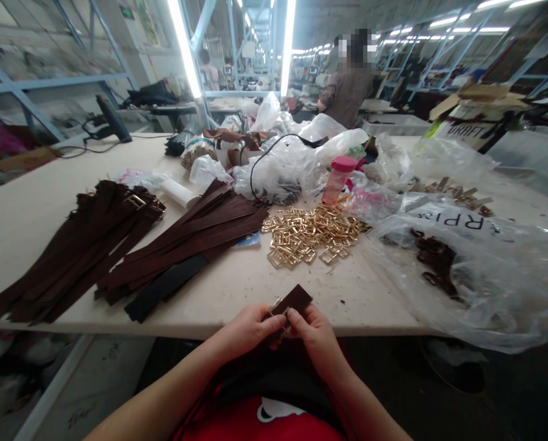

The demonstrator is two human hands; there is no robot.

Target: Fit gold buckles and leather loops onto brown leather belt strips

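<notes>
At the table's front edge my left hand (258,324) and my right hand (313,327) meet, both closed. Between them is a dark brown leather strap (297,299), its squared end pointing up and right. A gold buckle (275,304) shows at the left fingers, around or against the strap; the fingers hide most of it. Beyond my hands lies a heap of gold buckles (310,236). Left of that heap, brown leather straps (186,236) are fanned out with a black piece (166,286) on them. Farther left is a bundle of straps (81,251) with buckles at its far end.
A clear plastic bag (498,275) with dark brown loops (434,260) covers the right side. Behind the buckles stand a pink-lidded bottle (338,179) and crumpled plastic bags (274,165). A white roll (180,193) lies behind the straps. A person (351,86) stands in the background.
</notes>
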